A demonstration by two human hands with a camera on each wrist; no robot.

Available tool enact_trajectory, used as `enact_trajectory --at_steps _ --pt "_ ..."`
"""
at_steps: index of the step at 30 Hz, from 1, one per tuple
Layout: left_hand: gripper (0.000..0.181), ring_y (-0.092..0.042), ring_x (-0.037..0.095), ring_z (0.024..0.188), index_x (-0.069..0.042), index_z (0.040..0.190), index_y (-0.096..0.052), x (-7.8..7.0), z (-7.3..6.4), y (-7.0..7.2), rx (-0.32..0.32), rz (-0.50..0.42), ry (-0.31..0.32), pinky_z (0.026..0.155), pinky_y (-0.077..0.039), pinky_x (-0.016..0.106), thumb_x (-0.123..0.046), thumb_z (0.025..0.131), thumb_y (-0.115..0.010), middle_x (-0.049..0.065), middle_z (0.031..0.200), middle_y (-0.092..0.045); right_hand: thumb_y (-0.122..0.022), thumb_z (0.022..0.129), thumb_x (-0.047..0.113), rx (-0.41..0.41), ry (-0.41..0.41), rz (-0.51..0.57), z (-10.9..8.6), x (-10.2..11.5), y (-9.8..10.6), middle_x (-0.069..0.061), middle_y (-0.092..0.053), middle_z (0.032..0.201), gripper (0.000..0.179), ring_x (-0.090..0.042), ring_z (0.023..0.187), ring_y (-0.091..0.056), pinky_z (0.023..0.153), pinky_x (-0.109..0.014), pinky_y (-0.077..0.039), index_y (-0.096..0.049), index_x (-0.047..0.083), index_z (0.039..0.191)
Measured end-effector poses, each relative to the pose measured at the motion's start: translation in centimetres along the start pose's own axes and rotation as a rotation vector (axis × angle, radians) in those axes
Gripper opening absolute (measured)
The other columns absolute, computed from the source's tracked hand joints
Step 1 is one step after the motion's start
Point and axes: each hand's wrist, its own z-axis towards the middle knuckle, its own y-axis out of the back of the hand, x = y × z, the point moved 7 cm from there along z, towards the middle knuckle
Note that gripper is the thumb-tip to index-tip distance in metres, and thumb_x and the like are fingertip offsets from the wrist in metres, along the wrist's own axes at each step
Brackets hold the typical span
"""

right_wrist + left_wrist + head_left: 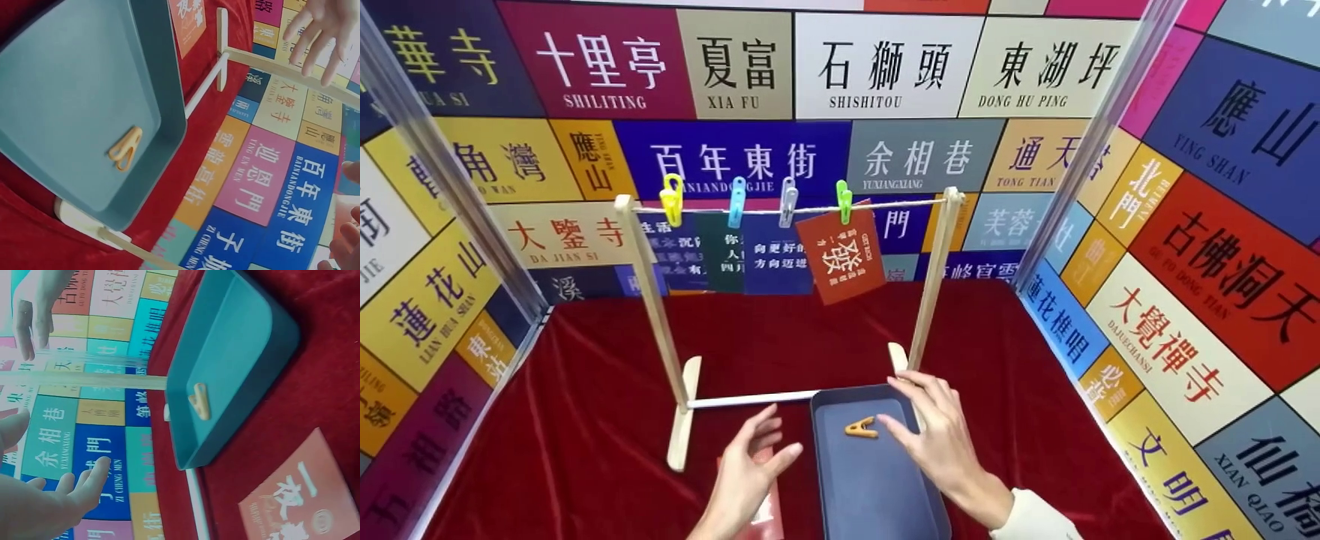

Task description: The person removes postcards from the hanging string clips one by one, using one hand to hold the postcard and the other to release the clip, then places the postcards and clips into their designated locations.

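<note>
My left hand [750, 472] hovers left of the blue-grey tray [877, 487], its fingers loosely bent and holding nothing. Below it a red card [769, 517] lies on the cloth; the left wrist view shows the same card [298, 506] with white writing. Over the tray's right rim is my right hand [941, 439], fingers relaxed, nothing between them. An orange clothespin [861, 427] lies inside the tray, near the right thumb but apart from it in the right wrist view. Above, a green clothespin [844, 201] holds a tilted red card [844, 259] on a string.
A wooden frame [934, 277] carries the string. Yellow [672, 199], blue [737, 201] and grey [788, 201] clothespins sit along it, with dark cards [776, 262] below. Red cloth [585, 420] covers the table; walls with printed signs [889, 64] enclose it.
</note>
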Motion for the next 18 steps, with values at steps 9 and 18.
enact_trajectory --at_steps 9,18 --pt "0.067 -0.062 0.036 0.122 -0.007 0.142 -0.053 -2.2 1.1 -0.2 -0.014 0.044 -0.062 0.095 -0.061 0.039 -0.015 0.082 -0.083 0.02 0.132 -0.062 -0.093 0.065 0.012 0.006 0.122 -0.016 2.0 1.2 0.9 -0.017 -0.064 0.13 0.065 -0.033 0.125 -0.054 0.109 -0.027 -0.041 -0.068 0.005 0.125" --pt "0.067 -0.063 0.035 0.121 -0.008 0.139 -0.056 -3.3 2.0 -1.0 -0.051 0.059 -0.109 0.096 -0.06 0.047 -0.015 0.079 -0.086 0.018 0.129 -0.064 -0.091 0.069 0.017 0.029 0.234 -0.056 3.0 2.1 1.0 -0.015 -0.063 0.136 0.066 -0.036 0.13 -0.053 0.127 -0.026 -0.026 -0.065 0.003 0.129"
